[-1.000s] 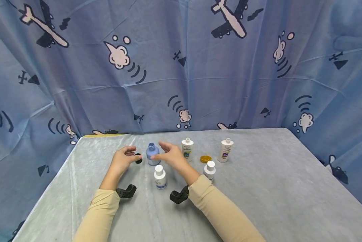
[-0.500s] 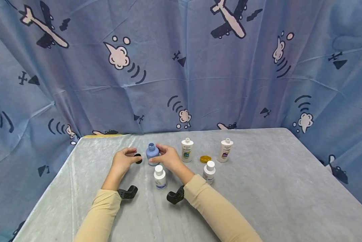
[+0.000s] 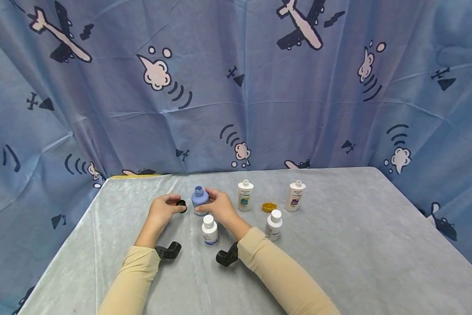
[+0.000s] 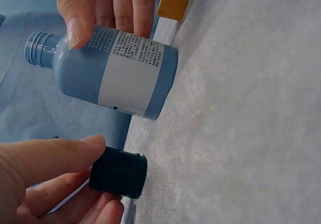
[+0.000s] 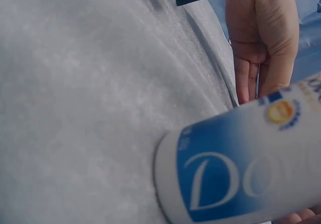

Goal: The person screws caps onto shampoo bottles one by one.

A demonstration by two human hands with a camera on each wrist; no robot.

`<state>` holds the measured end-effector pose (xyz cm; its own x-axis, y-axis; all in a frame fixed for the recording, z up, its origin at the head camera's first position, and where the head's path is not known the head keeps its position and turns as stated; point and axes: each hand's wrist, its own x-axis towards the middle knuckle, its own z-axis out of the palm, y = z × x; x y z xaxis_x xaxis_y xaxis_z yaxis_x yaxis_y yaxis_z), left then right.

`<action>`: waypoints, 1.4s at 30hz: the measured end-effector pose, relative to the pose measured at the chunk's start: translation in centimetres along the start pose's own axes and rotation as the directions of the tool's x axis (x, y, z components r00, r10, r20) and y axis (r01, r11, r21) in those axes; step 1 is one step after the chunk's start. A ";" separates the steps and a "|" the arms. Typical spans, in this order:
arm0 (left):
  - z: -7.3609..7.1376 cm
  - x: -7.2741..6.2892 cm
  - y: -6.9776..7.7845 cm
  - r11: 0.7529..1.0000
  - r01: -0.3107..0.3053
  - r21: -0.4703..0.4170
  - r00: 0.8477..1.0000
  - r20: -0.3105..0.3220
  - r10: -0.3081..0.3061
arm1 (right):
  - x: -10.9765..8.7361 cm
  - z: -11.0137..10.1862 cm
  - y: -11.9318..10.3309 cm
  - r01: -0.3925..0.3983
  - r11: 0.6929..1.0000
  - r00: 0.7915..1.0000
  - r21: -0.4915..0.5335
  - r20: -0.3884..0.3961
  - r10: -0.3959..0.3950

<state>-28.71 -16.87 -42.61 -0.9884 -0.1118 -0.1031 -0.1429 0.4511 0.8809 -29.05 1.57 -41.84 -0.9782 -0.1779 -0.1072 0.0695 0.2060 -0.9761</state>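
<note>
The left hand [image 3: 162, 212] pinched a dark cap [image 4: 118, 173] between thumb and fingers, while the right hand [image 3: 221, 209] gripped a blue bottle [image 3: 199, 199], thumb in front, fingers behind. The bottle stood upright, long axis vertical, its threaded neck [image 4: 40, 49] bare. The cap was just left of it, apart and lower than the neck. A white bottle [image 3: 210, 231] stood in front, nearer the sleeves [image 3: 285, 271].

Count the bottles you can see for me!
5. The right hand grips the blue bottle; one capped white bottle stands in front, another capped white bottle by the right sleeve. The teal-labelled bottle and purple-labelled bottle flank the yellow cap. The sleeve might hide more.
</note>
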 end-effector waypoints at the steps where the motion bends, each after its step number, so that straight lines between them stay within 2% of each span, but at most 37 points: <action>1: 0.0 0.0 0.0 1.000 0.006 0.002 1.000 0.002 -0.006 | 0.0 0.0 0.0 -0.007 1.000 1.000 0.002 -0.006 0.007; 4: 0.0 0.0 0.0 1.000 0.008 0.010 1.000 0.004 -0.008 | 0.0 0.1 0.0 -0.019 1.000 1.000 0.009 -0.023 0.019; 12: 0.1 0.0 0.0 1.000 0.005 -0.003 1.000 -0.003 -0.005 | 0.2 0.2 0.3 0.014 0.998 1.000 -0.060 -0.026 -0.016; 23: 0.1 -0.1 -0.3 1.000 0.009 0.014 1.000 -0.001 -0.009 | 0.5 0.6 0.7 0.031 0.998 0.999 -0.052 -0.042 -0.033; 32: -0.2 -0.6 1.0 0.996 -0.027 -0.090 0.997 -0.069 0.020 | 0.5 0.8 0.7 0.038 0.996 0.998 -0.082 -0.052 -0.043; 42: -0.1 -0.8 2.3 0.983 -0.026 -0.181 0.997 -0.076 0.012 | 0.3 0.2 0.9 0.061 0.994 0.995 -0.094 -0.077 -0.068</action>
<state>-28.21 -15.84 -40.46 -0.9833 -0.1730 -0.0568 -0.1053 0.2857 0.9525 -29.27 1.54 -42.83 -0.9928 -0.1171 -0.0258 -0.0087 0.2847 -0.9586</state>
